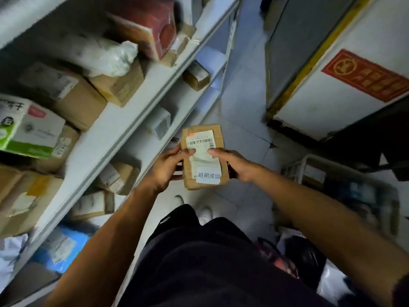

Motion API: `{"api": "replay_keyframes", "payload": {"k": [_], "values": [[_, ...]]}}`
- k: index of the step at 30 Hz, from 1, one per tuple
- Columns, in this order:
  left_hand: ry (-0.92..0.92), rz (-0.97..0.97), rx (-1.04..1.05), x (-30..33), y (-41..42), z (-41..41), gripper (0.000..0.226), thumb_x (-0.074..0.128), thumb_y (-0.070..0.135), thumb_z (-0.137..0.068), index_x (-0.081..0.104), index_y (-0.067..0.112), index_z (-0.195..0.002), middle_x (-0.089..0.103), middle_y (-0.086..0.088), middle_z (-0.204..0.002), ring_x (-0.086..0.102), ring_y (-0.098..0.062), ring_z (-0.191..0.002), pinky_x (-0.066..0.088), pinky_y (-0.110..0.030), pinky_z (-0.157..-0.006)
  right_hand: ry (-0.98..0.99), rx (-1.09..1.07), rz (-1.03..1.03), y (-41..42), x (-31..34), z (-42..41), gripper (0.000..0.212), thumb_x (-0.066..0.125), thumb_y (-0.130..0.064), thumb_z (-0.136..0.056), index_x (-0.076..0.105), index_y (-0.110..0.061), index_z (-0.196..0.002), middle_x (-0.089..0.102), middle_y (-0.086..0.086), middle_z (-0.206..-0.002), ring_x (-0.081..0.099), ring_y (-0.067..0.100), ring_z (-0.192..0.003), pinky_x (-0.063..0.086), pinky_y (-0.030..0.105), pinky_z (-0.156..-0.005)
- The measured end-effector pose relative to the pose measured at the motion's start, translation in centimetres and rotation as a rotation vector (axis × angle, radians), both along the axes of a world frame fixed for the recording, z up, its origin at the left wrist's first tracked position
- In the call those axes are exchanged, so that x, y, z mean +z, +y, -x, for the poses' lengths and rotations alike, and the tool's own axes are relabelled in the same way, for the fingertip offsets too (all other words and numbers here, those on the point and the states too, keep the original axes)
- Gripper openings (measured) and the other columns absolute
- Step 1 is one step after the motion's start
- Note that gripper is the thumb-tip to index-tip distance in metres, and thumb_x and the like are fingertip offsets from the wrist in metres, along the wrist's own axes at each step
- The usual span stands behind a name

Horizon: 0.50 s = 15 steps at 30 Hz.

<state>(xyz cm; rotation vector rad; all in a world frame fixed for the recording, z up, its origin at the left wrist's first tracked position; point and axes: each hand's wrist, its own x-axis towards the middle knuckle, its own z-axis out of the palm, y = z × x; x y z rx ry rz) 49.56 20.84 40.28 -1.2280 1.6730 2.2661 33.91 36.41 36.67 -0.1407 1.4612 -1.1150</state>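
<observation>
You are gripping the parcel (pixel 203 161) by its edges with left hand (pixel 166 168) and right hand (pixel 238 166), thumbs pressing on top. Loosening either hand is risking a drop onto the floor (pixel 243 116).

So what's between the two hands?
The head view shows a small cardboard parcel there, held on either side by the left hand and the right hand.

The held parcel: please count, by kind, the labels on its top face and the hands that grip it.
Barcode shipping label: 1
White sticker with printed characters: 1
Hands gripping the parcel, left hand and right hand: 2
Total: 4
</observation>
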Motion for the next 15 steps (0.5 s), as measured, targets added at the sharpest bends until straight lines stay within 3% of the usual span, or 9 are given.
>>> {"api": "replay_keyframes", "payload": {"k": [2, 7, 10, 15], "values": [[-0.016, -0.003, -0.076, 0.1, -0.2, 3.3, 0.031, 0.070, 0.034, -0.092, 0.071, 0.032, -0.123, 0.078, -0.003, -0.109, 0.074, -0.023, -0.095, 0.057, -0.036, -0.077, -0.016, -0.079, -0.001, 1.0, -0.3, 2.0, 0.078, 0.084, -0.060, -0.066, 0.065, -0.019, -0.129, 0.072, 0.010, -0.123, 0.068, 0.033, -0.114, 0.048, 0.057, -0.105], [-0.077, 0.012, -0.290, -0.6, -0.9, 13.0, 0.033, 0.070, 0.040, -0.091, 0.073, 0.024, -0.119, 0.078, -0.001, -0.098, 0.072, -0.024, -0.089, 0.054, -0.034, -0.074, -0.047, -0.279, -0.019, 2.9, -0.7, 7.3, 0.078, 0.084, -0.060, -0.067, 0.063, -0.019, -0.130, 0.072, 0.010, -0.122, 0.069, 0.033, -0.113, 0.050, 0.057, -0.103], [-0.071, 0.021, -0.425, -0.8, -1.0, 19.7, 0.022, 0.069, 0.038, -0.092, 0.074, 0.024, -0.108, 0.078, 0.002, -0.089, 0.072, -0.023, -0.084, 0.055, -0.036, -0.074, 0.019, -0.418, -0.060, 3.9, 0.0, 10.8, 0.064, 0.079, -0.059, -0.073, 0.065, -0.020, -0.122, 0.076, 0.007, -0.112, 0.072, 0.029, -0.105, 0.055, 0.052, -0.098], [-0.054, 0.059, -0.678, 0.1, 0.9, 30.5, 0.028, 0.070, 0.041, -0.091, 0.074, 0.025, -0.113, 0.078, -0.004, -0.101, 0.073, -0.027, -0.093, 0.057, -0.041, -0.084, 0.033, -0.716, -0.092, 6.7, 1.3, 15.5, 0.047, 0.071, -0.056, -0.083, 0.069, -0.022, -0.117, 0.078, 0.004, -0.107, 0.072, 0.028, -0.104, 0.058, 0.046, -0.094]]}}
